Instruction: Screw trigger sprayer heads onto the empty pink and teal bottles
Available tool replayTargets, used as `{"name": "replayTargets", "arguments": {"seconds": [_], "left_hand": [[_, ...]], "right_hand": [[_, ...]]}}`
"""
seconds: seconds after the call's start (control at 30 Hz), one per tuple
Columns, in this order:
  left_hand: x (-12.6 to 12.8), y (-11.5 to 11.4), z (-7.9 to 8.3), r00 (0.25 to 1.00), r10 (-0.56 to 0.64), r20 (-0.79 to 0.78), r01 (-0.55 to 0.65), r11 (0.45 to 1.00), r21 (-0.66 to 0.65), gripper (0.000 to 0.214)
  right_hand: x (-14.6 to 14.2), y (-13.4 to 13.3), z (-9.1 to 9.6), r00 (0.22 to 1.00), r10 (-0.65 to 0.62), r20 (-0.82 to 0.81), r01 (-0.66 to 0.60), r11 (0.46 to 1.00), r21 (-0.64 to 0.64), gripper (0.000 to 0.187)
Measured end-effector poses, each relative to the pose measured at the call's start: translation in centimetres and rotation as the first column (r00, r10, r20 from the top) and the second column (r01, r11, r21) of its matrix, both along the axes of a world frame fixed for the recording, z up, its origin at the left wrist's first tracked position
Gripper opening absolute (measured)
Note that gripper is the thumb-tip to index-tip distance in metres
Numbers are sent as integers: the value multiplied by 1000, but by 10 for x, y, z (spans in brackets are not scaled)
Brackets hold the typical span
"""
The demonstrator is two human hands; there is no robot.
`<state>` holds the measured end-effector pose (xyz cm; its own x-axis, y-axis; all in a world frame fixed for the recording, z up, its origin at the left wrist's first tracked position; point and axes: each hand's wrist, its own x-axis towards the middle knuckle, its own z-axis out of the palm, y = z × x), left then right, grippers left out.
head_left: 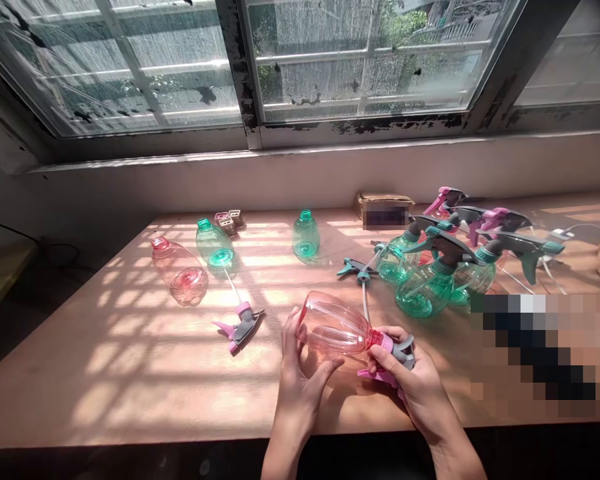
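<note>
A clear pink spray bottle (333, 325) lies tilted on its side above the wooden table (130, 373). My left hand (300, 373) wraps round its body from below. My right hand (410, 380) grips the pink and grey trigger head (397, 352) that sits on the bottle's neck. Both hands are closed on the bottle and its head near the table's front edge.
A loose pink and grey trigger head with its tube (243, 323) lies left of my hands. Empty bottles lie further back: a pink one (180, 272) and two green ones (214, 244) (306, 235). Several assembled green and pink sprayers (445, 267) stand at the right, with a teal trigger head (357, 270) and a small box (385, 208).
</note>
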<state>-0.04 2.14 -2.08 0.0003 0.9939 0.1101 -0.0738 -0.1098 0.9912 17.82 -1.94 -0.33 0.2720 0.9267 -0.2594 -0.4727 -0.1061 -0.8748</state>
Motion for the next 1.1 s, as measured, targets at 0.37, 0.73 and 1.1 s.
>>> {"name": "replayTargets", "arguments": {"seconds": [0.37, 0.73, 1.1], "left_hand": [[1, -1, 10, 999, 49, 15, -49, 999, 11, 76], [-1, -1, 7, 994, 96, 50, -94, 994, -54, 86], [3, -4, 6, 996, 62, -65, -60, 998, 34, 84]], "right_hand": [[-1, -1, 2, 1000, 8, 5, -8, 1000, -16, 47], [-7, 0, 0, 996, 44, 75, -45, 999, 11, 48], [2, -2, -4, 999, 41, 3, -41, 999, -23, 49]]}}
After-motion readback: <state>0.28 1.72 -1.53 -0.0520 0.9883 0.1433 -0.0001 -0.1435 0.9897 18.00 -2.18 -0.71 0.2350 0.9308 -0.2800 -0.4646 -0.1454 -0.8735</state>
